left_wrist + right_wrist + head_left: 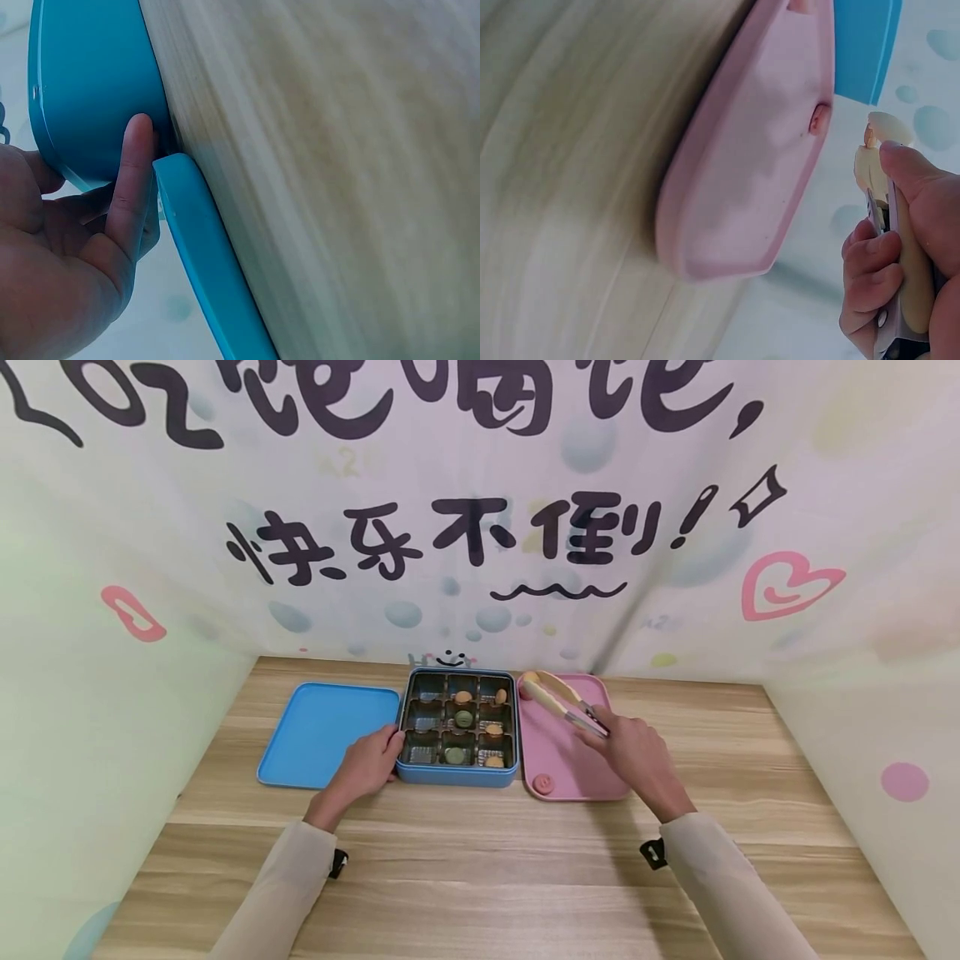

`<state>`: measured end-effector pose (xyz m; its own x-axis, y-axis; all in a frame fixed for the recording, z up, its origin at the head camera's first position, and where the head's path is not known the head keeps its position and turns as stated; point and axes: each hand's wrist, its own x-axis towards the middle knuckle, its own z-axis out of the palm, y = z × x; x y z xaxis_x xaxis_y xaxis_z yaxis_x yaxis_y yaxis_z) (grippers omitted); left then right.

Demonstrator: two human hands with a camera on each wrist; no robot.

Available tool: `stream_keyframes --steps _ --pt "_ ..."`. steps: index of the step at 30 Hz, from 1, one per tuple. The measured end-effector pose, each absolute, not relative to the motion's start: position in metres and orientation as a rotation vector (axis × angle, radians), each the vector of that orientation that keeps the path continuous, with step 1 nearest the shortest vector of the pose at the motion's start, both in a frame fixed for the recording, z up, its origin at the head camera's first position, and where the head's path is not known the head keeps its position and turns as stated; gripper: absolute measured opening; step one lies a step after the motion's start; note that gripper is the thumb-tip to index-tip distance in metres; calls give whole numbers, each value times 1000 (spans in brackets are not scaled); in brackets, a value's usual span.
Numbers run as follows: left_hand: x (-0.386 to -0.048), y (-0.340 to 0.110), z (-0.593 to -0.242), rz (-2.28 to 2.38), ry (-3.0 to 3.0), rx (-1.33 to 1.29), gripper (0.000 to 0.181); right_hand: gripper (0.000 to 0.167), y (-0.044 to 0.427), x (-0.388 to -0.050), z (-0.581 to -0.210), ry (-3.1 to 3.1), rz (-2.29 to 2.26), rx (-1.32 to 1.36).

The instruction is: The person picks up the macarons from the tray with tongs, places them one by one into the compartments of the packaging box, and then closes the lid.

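My left hand [369,762] holds the near left corner of a blue box [457,774], with one straight finger [135,169] against its wall. Inside, a brown divided insert [423,717] carries small cookies in its middle and right columns: green ones [464,718] in the middle, light brown ones [494,729] too. Above the pink tray [573,768], my right hand [637,753] grips tongs [546,700] with cream tips. Between those tips is a small brown cookie [531,677]. On the tray lie two reddish cookies, one near the front [543,785], the other [820,118] by the far left edge.
A blue lid [322,739] lies left of the box, close to my left hand. The wood-grain table [480,877] reaches back to a printed white curtain [450,468]. More curtain hangs along both sides.
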<state>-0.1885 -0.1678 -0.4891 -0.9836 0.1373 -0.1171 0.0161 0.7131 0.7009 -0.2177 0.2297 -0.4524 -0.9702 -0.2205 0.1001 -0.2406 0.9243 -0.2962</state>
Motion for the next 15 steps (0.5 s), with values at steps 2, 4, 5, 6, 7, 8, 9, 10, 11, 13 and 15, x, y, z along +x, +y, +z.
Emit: stream_keyframes --steps 2,4,5,6,7,8,9,10,11,13,15 --pt "-189 -168 -489 1125 2757 125 33 30 227 -217 -451 -3009 480 376" --pt "-189 -168 -489 1125 2757 125 33 30 224 -217 -451 -2999 484 392" --pt "-189 -168 -489 1123 2757 124 33 31 222 -216 -450 -2994 483 400" --pt "-189 -168 -489 1122 2757 124 33 31 220 -217 -450 -2989 485 408" --pt "-188 -168 -489 1120 2757 123 33 32 218 -217 -449 -2983 481 417" --pt "-188 -168 -489 1119 2758 123 34 32 216 -217 -448 -2980 483 424" --pt "-188 -168 -489 1119 2759 124 34 32 214 -217 -447 -2976 485 429" --pt "-188 -168 -489 1119 2759 125 34 32 212 -217 -446 -2972 487 433" --pt "-188 -168 -489 1119 2760 127 34 32 209 -217 -445 -2971 491 437" --pt "-188 -168 -488 1119 2762 131 33 32 204 -217 -443 -2976 498 447" --pt "-188 -167 -488 1120 2765 134 32 32 199 -217 -442 -2978 509 459"
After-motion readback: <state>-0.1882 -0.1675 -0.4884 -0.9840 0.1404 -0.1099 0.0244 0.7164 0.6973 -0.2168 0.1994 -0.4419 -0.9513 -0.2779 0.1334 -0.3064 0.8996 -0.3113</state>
